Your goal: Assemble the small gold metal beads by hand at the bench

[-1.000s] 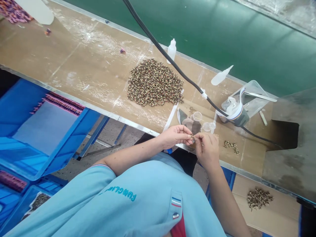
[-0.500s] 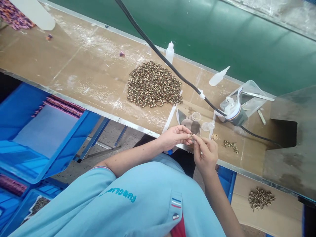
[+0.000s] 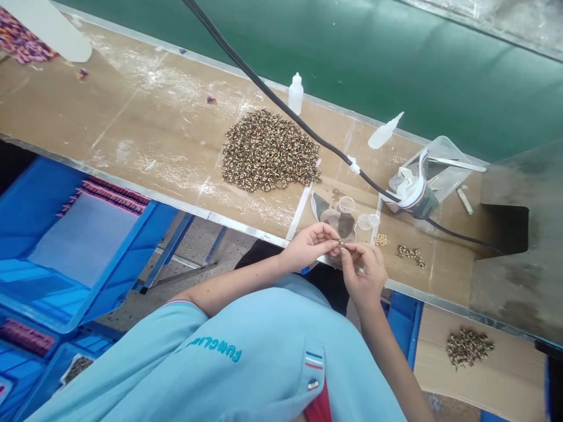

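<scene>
My left hand [image 3: 310, 245] and my right hand [image 3: 366, 271] meet at the table's front edge, thumbs and fingertips pinched together. Between them is a tiny brown-and-cream piece [image 3: 340, 243], mostly covered by the fingers. It resembles the ring-like pieces heaped in a large pile [image 3: 270, 151] farther back. Just beyond the fingertips lie a small clear round cup [image 3: 346, 204] and another clear cup or lid [image 3: 368, 221], near a dark-patched sheet [image 3: 328, 217]. To the right of them sit a little group of tan beads [image 3: 380, 240] and a few brown-and-cream pieces [image 3: 410, 255].
A black cable [image 3: 264, 82] crosses above the table [image 3: 176, 135]. Two white squeeze bottles [image 3: 296, 95] are at the back. A clear bag [image 3: 446, 153] and a strapped dark device [image 3: 424, 203] lie right. Blue crates [image 3: 109, 275] stand lower left; more pieces [image 3: 470, 347] rest on cardboard lower right.
The whole view has shifted slightly. Both hands stay together at the table edge; the right hand's fingers have turned a little around the small piece.
</scene>
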Demonstrator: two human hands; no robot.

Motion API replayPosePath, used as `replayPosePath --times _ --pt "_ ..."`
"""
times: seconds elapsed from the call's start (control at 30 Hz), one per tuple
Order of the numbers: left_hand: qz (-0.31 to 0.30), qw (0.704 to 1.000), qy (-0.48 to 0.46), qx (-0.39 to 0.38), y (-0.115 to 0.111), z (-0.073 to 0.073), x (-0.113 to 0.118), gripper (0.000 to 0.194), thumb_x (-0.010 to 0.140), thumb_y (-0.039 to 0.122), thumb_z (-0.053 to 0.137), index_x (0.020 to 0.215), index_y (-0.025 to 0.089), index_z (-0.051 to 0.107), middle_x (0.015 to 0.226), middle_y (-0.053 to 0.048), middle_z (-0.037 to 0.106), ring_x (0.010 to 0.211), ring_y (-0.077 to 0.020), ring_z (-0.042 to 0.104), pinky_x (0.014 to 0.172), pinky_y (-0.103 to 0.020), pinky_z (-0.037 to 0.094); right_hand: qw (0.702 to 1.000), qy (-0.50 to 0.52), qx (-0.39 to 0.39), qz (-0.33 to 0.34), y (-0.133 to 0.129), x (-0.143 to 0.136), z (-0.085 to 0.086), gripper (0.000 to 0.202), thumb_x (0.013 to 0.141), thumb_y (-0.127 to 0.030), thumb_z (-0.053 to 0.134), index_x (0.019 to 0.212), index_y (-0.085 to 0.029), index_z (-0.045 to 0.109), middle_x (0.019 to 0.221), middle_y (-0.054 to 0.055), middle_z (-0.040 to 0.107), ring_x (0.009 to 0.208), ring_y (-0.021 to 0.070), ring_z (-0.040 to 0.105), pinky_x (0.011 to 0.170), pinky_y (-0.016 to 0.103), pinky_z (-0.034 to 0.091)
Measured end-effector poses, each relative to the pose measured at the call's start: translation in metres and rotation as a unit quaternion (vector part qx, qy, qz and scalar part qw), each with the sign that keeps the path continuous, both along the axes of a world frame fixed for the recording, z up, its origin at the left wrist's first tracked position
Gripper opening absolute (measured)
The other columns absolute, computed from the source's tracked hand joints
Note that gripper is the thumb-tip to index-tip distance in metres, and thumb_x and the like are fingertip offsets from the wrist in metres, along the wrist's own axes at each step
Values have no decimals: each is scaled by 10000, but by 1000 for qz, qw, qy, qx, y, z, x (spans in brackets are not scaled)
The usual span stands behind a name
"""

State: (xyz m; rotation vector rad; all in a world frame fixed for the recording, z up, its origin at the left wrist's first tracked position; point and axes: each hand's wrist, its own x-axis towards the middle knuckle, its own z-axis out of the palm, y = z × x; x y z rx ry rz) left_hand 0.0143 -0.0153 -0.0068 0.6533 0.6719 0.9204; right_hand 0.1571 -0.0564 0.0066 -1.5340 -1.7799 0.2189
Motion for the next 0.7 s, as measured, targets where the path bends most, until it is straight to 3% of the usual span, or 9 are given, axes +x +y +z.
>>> replayPosePath --times 0.17,0.37,0.7 --pt "7 997 23 66 -6 -4 2 241 744 317 697 812 133 557 723 0 635 685 -79 617 691 -215 493 999 -31 32 9 -1 0 -4 35 825 -199 602 856 -212 613 791 15 641 708 135 573 673 286 452" --pt "0 997 32 64 -8 -7 1 232 760 321 681 808 143 540 839 -42 675 741 -100 633 741 -252 508 988 -105 102 47 0 4 -3 132 798 -134 640 888 -216 590 789 1 660 717 124 585 722 294 413" --pt "-19 995 62 69 -8 -7 2 193 758 274 680 812 136 558 814 -33 658 732 -102 633 755 -259 509 995 -91 40 25 -1 4 -1 59 870 -229 558 815 -212 570 763 0 647 738 136 582 730 290 403"
